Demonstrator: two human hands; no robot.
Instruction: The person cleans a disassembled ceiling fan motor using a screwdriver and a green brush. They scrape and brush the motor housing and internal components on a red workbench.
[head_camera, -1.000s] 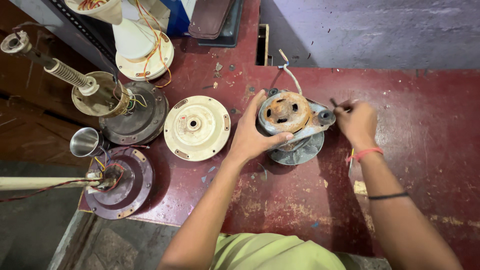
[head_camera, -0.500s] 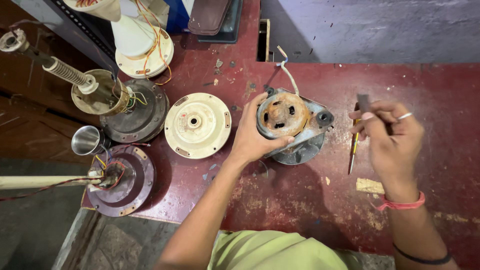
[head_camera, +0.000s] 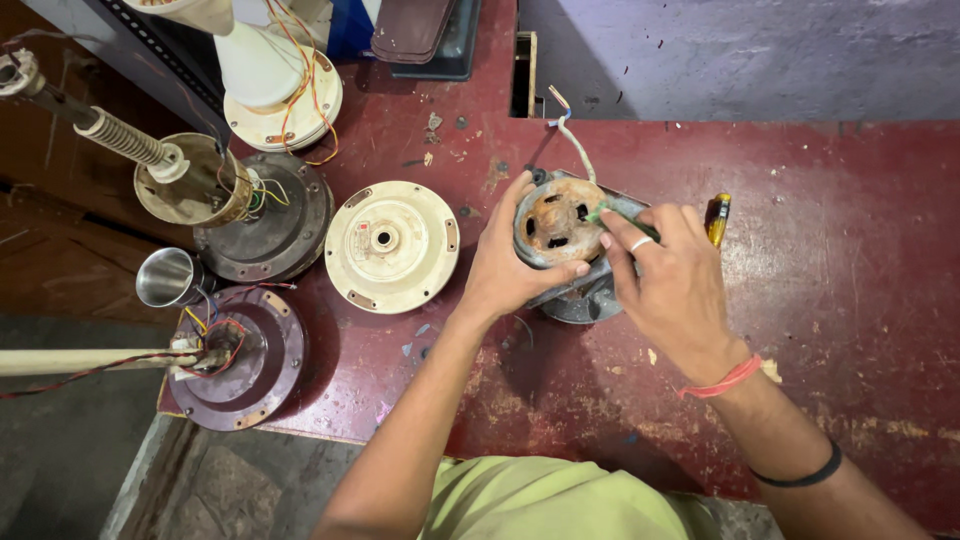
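my left hand (head_camera: 500, 270) is wrapped round the near-left flank of the rusty motor (head_camera: 558, 222), thumb and fingers pressed onto its grey housing, the same clamp as half a second ago. the change is on the other side: my right hand (head_camera: 665, 285), which half a second ago was lifted well clear to the right with the screwdriver (head_camera: 717, 219) raised, has come back in over the motor. its grip is now closed round the tool, whose yellow handle pokes out past the knuckles, while what looks like the green shank end shows at my fingertips, touching or just above the motor's rusted top. i cannot tell whether the tip is seated in anything.

the motor sits mid-worktop (head_camera: 850, 200), on its grey base, a short wire (head_camera: 572, 135) curling up behind it. i judge that work on the motor's top face has resumed.

further left lie a cream round cover (head_camera: 392, 246), then a dark motor base (head_camera: 270, 232) and a maroon base (head_camera: 240, 358) at the worktop's edge.
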